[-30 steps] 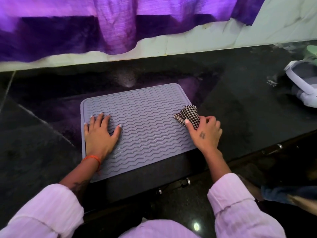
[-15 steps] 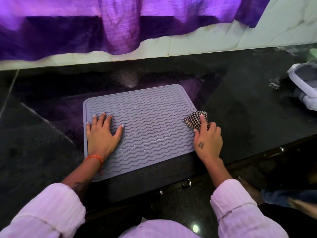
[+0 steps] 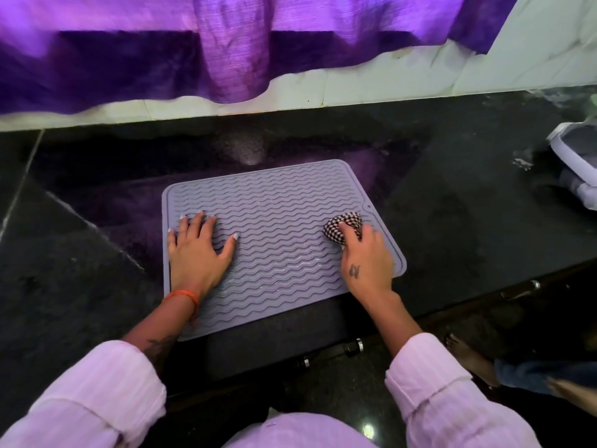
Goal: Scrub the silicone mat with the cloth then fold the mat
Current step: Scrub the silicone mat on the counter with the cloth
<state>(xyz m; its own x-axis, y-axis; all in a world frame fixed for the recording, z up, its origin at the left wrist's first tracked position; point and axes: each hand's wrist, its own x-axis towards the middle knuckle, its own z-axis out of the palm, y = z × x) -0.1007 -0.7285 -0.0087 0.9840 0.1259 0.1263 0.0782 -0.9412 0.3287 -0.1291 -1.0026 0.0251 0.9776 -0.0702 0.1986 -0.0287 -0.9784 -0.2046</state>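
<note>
**Cloth comes back onto the mat; scrubbing goes on**

The right hand (image 3: 365, 253) holds the checked cloth (image 3: 344, 225) bunched under its fingertips and presses it on the right part of the silicone mat (image 3: 277, 227). Half a second ago the cloth was at the right edge of the mat, partly over the black counter (image 3: 452, 221); now it is fully on the ribbed surface, a little further inward and away from the person. I judge this as one more stroke of the scrubbing, so the first step is not finished and the folding is not yet begun.

The left hand (image 3: 197, 250) lies flat with the fingers spread on the left part of the mat, holding nothing, and it has stayed in the same place to keep the mat from sliding. The mat is flat and unfolded, near the front edge of the counter.

At the far right stands a white container (image 3: 571, 163), cut by the frame; what is inside it I cannot tell.
</note>
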